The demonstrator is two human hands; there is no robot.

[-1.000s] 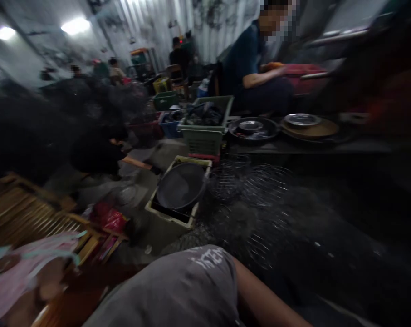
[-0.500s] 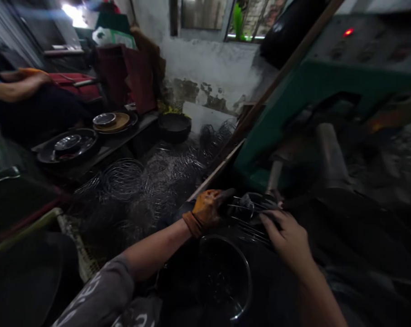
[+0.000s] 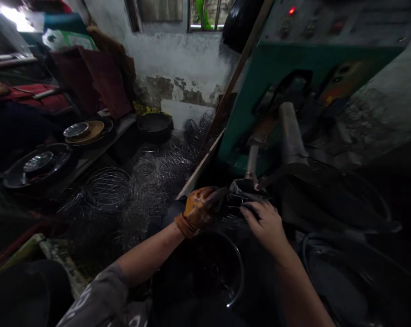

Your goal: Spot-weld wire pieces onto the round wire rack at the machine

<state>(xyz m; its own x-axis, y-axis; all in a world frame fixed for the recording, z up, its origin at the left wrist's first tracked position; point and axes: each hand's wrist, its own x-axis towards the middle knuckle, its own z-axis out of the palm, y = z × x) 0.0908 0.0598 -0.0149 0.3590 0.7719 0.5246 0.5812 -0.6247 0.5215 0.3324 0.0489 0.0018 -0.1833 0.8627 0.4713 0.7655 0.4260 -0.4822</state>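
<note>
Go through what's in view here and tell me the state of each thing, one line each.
Left hand: in an orange glove, gripping the wire piece.
Right hand: bare, fingers resting on the wire piece.
Wire piece: held between both hands at the machine.
Green machine: red light lit on its panel.
Dark bowl: upright below the hands; contents too dark to tell.
Wire baskets: piled loosely on the floor.

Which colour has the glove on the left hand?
Orange-brown, seen in the head view: the glove covers the left hand.
</note>
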